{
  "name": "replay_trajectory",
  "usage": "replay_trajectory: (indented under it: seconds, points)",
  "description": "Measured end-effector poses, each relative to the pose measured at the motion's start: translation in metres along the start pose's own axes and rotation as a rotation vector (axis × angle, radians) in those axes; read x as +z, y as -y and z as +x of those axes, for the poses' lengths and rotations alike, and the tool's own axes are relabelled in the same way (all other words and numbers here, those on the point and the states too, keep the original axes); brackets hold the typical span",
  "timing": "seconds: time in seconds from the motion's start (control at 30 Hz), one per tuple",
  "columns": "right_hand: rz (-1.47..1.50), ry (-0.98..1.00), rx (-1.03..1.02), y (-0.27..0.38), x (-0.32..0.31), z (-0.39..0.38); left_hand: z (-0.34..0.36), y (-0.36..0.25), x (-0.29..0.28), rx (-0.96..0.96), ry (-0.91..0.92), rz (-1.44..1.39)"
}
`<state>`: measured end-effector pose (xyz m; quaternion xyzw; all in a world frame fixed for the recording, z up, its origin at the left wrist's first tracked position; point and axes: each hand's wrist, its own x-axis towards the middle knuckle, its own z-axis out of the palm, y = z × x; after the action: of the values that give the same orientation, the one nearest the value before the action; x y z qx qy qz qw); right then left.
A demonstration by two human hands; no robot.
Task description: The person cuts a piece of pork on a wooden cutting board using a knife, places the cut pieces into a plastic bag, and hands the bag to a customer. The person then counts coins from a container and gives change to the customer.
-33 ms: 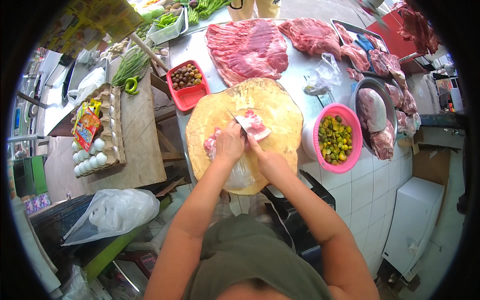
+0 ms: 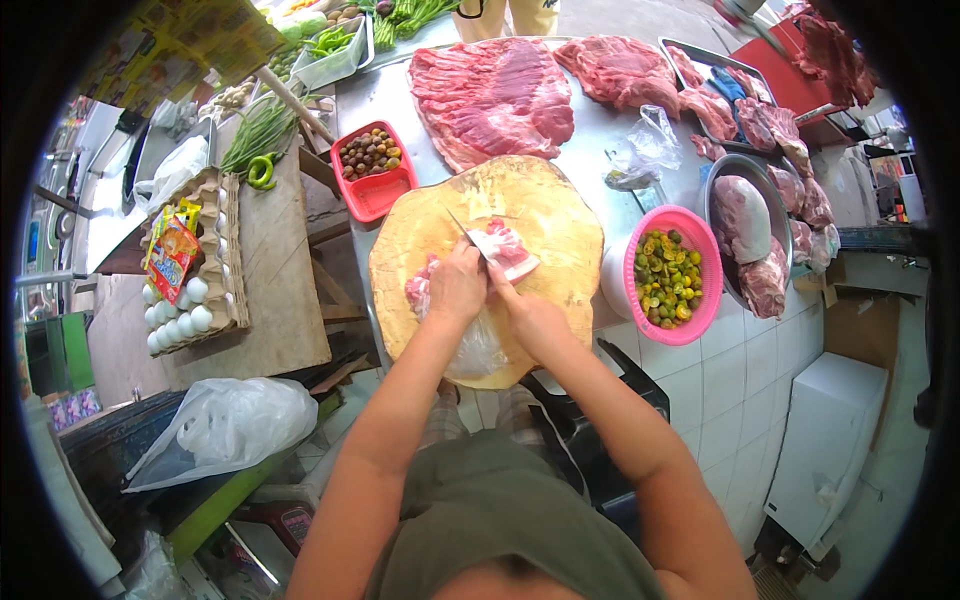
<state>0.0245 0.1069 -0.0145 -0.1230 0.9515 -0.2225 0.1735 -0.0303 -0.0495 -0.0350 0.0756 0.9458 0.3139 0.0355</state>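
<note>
From where I stand, the work sits squarely on the thick, round, pale-yellow wooden chopping block [image 2: 560,230] at the near edge of the shiny metal table [image 2: 595,150]. The right hand [image 2: 532,318] has its fingers wrapped around the mostly hidden handle of a broad silver knife [image 2: 485,243], forefinger stretched forward along it. The left hand [image 2: 458,285] is bunched tight just left of the blade, its fingers narrow; what they pinch, I can't tell. A small pink-and-white chunk of raw meat [image 2: 514,253] lies on the block against the blade's right side, and a paler pink heap of meat [image 2: 419,287] rests left of the left hand.

For a clean cut here, I'd want those left fingertips curled well back, knuckles guiding the flat of the blade, since the two hands nearly touch. Long, drawing strokes should suit soft, slippery fat better than pushing straight down, and that forefinger ought to help steer. The clear, crumpled plastic bag [image 2: 478,352] below the hands would be better away from the wrists, where it might snag or slide underfoot of the meat.
</note>
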Motion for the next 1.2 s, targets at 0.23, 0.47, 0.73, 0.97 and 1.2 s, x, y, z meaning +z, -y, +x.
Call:
replay_trajectory:
  seconds: [0.23, 0.47, 0.73, 0.97, 1.2]
  points:
    - [0.111, -0.046, -0.013, -0.01, 0.0, -0.015, 0.003, 0.004, 0.0, 0.068, -0.035, -0.008]
    - [0.148, 0.042, 0.039, -0.01, 0.009, -0.008, 0.0, 0.01, 0.007, 0.092, -0.018, -0.007]
    - [0.113, -0.083, 0.023, -0.011, 0.034, -0.014, 0.004, 0.012, 0.001, 0.119, -0.013, 0.005]
    - [0.219, -0.222, -0.08, -0.024, -0.008, -0.076, 0.004, 0.002, -0.018, -0.232, 0.097, -0.211]
    - [0.087, -0.112, -0.044, -0.036, -0.022, -0.047, 0.002, -0.029, -0.005, 0.046, 0.042, 0.023]
